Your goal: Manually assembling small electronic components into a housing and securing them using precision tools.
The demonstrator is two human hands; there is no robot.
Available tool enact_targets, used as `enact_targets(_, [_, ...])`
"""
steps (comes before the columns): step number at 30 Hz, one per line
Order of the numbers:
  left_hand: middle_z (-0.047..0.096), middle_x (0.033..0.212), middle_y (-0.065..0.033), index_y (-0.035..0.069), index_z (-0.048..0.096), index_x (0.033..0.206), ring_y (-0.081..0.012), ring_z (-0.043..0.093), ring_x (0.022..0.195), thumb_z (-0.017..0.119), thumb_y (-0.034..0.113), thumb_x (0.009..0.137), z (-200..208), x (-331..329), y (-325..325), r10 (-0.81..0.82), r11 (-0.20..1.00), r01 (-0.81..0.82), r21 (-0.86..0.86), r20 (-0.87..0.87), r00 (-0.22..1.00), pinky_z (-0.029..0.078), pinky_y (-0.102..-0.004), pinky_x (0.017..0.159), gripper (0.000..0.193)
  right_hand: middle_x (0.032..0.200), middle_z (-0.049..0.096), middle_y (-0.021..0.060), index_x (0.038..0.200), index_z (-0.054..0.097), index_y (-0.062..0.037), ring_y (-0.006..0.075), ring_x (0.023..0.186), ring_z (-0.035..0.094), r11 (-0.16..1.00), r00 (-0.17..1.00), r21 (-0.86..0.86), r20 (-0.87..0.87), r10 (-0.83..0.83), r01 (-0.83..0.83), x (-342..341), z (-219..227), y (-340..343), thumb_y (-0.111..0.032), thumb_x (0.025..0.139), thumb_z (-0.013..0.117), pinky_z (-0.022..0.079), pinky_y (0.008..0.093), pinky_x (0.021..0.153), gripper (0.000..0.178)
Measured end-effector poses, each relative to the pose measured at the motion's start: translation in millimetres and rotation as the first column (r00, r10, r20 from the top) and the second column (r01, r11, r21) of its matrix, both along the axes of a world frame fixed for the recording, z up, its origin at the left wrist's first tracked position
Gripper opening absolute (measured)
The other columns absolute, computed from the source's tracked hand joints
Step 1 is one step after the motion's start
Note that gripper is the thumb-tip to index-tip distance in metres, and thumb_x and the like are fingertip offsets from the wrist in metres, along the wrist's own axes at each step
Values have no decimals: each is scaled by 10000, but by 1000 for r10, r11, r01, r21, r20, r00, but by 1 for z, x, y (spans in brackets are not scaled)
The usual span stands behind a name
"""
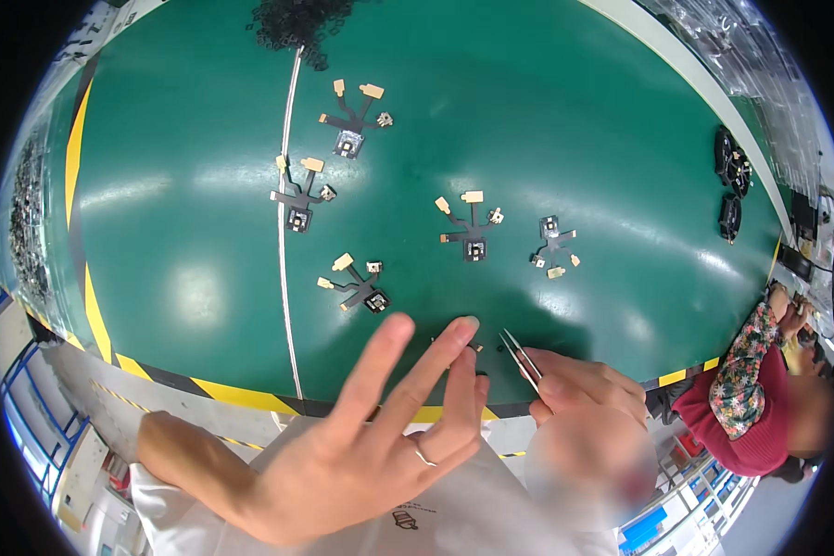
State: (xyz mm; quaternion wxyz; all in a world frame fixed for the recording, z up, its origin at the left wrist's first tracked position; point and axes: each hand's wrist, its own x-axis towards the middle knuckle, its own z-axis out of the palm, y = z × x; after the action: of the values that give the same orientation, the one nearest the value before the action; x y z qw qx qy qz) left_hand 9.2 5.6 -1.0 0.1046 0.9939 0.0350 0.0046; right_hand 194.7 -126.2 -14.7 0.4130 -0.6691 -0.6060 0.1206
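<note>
Tweezers over counter, clamped in right hand, tips slightly apart. Part-hidden flex circuit just left of tweezers. Left hand also left of tweezers, fingers spread; contact with circuit: cannot tell. Beyond tweezers: five more circuits; farther, leftward, black pile.

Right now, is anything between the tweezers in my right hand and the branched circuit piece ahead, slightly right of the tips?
Nothing visible. Between the tips of the tweezers, held in your right hand, and that branched circuit piece, only green tabletop shows. Your left hand is left of that path.
</note>
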Motion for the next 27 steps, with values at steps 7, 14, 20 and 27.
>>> enact_targets(7, [521, 1274, -46, 144, 670, 1195, -280, 613, 1292, 692, 86, 838, 0, -7, 7, 116, 971, -101, -216, 60, 991, 380, -794, 1055, 363, 930, 742, 187, 1066, 635, 6, 315, 708, 751, 998, 1000, 53, -17, -12, 13, -4, -4, -8, -177, 980, 704, 595, 361, 580, 214])
enact_targets(14, [627, 1230, -58, 104, 741, 1044, -268, 651, 1235, 724, 76, 806, -7, -7, 15, 133, 939, -67, -338, 177, 975, 460, -611, 1100, 240, 865, 741, 190, 1046, 657, 14, 316, 673, 749, 1000, 1000, 24, -5, 1, -1, 2, 1, -11, -178, 979, 697, 591, 354, 553, 208])
enact_targets(20, [700, 1007, -55, 68, 749, 925, -264, 732, 1052, 755, 36, 751, -21, 0, 25, 132, 930, 3, -366, 341, 931, 545, -522, 1021, 176, 822, 734, 219, 1018, 652, 40, 323, 682, 754, 995, 996, -42, -18, 91, -92, 13, 7, -9, -148, 927, 722, 604, 348, 561, 220])
enact_targets(27, [683, 923, -58, 64, 746, 880, -264, 733, 927, 779, 22, 707, -28, 5, 25, 271, 884, -32, -466, 455, 848, 581, -488, 935, 181, 840, 737, 226, 996, 653, 40, 318, 694, 753, 985, 986, -37, -29, 167, -168, 13, 6, -8, -77, 899, 694, 618, 364, 588, 158])
